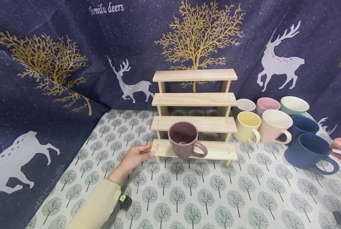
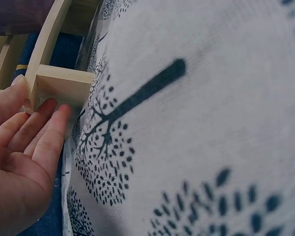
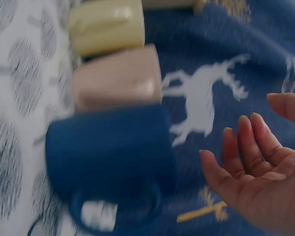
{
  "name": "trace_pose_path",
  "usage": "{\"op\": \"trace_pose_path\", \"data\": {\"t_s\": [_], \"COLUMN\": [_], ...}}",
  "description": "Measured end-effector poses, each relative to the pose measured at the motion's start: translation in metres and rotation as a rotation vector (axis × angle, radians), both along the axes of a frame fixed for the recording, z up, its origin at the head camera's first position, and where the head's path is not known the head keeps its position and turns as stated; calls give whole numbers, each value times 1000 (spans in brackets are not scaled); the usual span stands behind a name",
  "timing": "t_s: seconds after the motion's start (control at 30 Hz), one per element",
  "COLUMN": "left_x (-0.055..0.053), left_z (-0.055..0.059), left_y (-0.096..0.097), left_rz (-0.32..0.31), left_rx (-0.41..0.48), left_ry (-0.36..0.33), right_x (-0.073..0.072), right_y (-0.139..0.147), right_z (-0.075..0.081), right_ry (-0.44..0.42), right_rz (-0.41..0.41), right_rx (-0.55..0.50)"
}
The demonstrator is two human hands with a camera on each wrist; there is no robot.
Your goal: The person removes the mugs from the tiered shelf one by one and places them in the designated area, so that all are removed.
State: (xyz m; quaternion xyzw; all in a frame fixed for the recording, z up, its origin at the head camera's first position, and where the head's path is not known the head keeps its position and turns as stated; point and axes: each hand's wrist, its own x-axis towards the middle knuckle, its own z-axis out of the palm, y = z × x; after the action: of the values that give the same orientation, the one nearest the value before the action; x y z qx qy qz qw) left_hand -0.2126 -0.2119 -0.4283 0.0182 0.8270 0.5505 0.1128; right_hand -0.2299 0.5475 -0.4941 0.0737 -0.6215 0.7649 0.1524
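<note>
My left hand is at the left end of a stepped wooden rack, pinching its lowest board. In the left wrist view the thumb lies on the board's end, with fingers below it. On that lowest step stands a mauve mug, upright, its handle turned right. My right hand hovers beside the front navy mug, fingers loosely bent and apart from it, holding nothing. The head view cuts this hand off at the right edge.
Right of the rack stand a yellow mug, a pale pink mug, a second navy mug, and grey, pink and green mugs behind. A tree-print cloth covers the table; a dark deer-print curtain hangs behind.
</note>
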Motion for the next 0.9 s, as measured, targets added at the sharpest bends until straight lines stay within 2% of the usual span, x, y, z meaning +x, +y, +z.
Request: {"op": "trace_pose_path", "data": {"t_s": [0.07, 0.13, 0.23, 0.3, 0.37, 0.43, 0.53, 0.63, 0.77, 0.83, 0.9], "left_x": [0, -1, -2, -2, -2, -3, -2, -2, -2, -2, -2], "left_z": [0, 0, -1, -1, -2, -2, -1, -1, -2, -3, -3], "left_y": [1, 1, 1, 1, 2, 2, 2, 1, 1, 1, 1], "left_rz": [1, 3, 10, 11, 10, 10, 11, 16, 18, 21, 16], "left_rx": [8, 13, 26, 27, 26, 29, 34, 36, 36, 39, 38], "left_ry": [-1, 0, 0, 1, 4, 3, -3, -13, -14, -12, -10], "right_x": [9, 21, 41, 52, 55, 55, 49, 45, 45, 44, 43], "right_y": [-35, -76, -139, -174, -197, -212, -230, -253, -294, -315, -332], "right_z": [17, 41, 81, 104, 117, 122, 120, 116, 115, 115, 115], "right_ry": [134, 206, 206, 155, 120, 81, 31, -42, -145, -166, -178], "right_rz": [38, 95, 195, 249, 307, 348, 401, 410, 402, 417, 445], "right_rx": [41, 41, 49, 76, 128, 185, 204, 276, 427, 459, 440]}}
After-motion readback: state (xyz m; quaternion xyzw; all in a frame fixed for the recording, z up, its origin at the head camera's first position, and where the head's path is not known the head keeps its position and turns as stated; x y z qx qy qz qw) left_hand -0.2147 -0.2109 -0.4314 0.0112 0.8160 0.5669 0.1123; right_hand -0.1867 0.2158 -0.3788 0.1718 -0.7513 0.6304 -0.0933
